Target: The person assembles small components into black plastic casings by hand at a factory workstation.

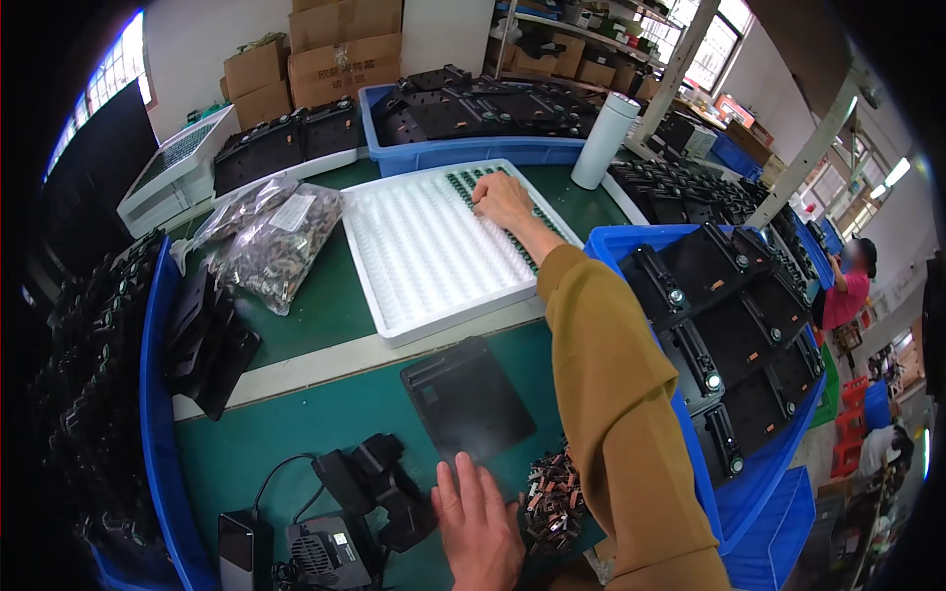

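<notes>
My right hand (505, 200) reaches over a white gridded tray (419, 261), its fingers pinched together at the strip of small green parts (460, 181) along the tray's right side. What those fingertips hold, if anything, is hidden. My left hand (480, 527) is low in the middle, fingers stretched out and nothing in them. Just beyond its fingertips a flat black plastic panel (468, 396) lies on the green bench mat. Beside that hand, to the right, is a heap of small black-and-copper parts (554, 497).
Blue bins of black panels stand at left (158, 404), back (473, 153) and right (680, 379). A clear bag of parts (276, 241) lies left of the tray. A white bottle (604, 141) stands behind it. Black devices with cables (335, 552) lie front left. Another person (843, 295) is far right.
</notes>
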Action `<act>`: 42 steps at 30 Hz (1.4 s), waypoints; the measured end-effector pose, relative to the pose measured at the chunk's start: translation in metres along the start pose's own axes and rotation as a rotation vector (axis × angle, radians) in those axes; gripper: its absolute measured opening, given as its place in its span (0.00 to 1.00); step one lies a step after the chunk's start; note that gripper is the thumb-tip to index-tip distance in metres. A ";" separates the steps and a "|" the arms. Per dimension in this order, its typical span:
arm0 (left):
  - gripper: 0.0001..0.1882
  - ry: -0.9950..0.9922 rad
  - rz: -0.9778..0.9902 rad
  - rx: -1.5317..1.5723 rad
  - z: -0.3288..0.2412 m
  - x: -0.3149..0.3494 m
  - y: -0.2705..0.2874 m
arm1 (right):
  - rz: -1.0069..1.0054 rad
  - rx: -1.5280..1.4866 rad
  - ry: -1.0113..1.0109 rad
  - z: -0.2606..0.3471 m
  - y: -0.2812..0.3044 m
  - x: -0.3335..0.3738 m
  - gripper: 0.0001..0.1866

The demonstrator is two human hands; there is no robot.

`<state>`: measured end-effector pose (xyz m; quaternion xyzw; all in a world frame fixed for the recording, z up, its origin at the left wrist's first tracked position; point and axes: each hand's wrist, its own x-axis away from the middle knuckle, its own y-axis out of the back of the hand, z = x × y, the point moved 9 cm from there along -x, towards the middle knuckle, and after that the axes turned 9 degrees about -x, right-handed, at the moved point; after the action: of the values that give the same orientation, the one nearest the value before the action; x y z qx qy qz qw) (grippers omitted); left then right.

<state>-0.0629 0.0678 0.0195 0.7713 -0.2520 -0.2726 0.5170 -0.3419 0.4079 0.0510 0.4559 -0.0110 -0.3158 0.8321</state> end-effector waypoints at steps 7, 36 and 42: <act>0.32 -0.018 -0.035 0.023 -0.005 -0.006 0.012 | 0.081 -0.046 0.263 -0.005 0.005 -0.020 0.08; 0.25 -0.042 -0.215 0.039 -0.001 0.005 0.007 | 0.574 -0.518 -0.011 0.068 0.007 0.198 0.05; 0.24 -0.044 -0.212 0.009 -0.001 0.007 0.010 | 0.652 -0.482 0.003 0.063 0.007 0.197 0.08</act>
<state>-0.0577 0.0605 0.0277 0.7897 -0.1816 -0.3415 0.4763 -0.2000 0.2578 0.0395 0.2206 -0.0796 -0.0282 0.9717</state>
